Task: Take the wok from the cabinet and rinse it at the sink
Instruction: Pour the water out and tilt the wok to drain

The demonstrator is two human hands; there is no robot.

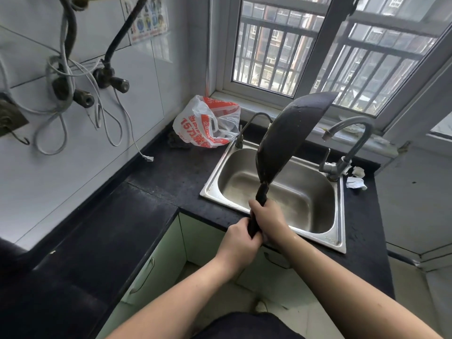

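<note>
I held the wok [291,133] up over the sink [274,192] with both hands. My left hand [241,243] was low on the handle [259,206], near its end, and my fingers were curled tight all the way around it. My right hand [265,220] was just above, also wrapped snug around the handle, so the two hands were touching. I think I used both because the wok looked big and heavy, and one hand might have let it tip.

The wok was tilted up on its edge, with its dark round back turned toward me. The handle pointed down at me and the far rim pointed up at the window [318,52]. I could not see inside it. I think I held it that way so any water would run down and drip into the sink, not onto the black counter [171,177]. The wok and my right arm looked a bit wet.

The tap [352,140] stood at the right of the sink, with its spout curving toward the wok but not touching it. I saw no water coming out of it. So I guess the rinsing was about done, or the water was off for a bit.

A plastic bag [208,123] sat on the counter behind the sink, well away from the wok.
</note>
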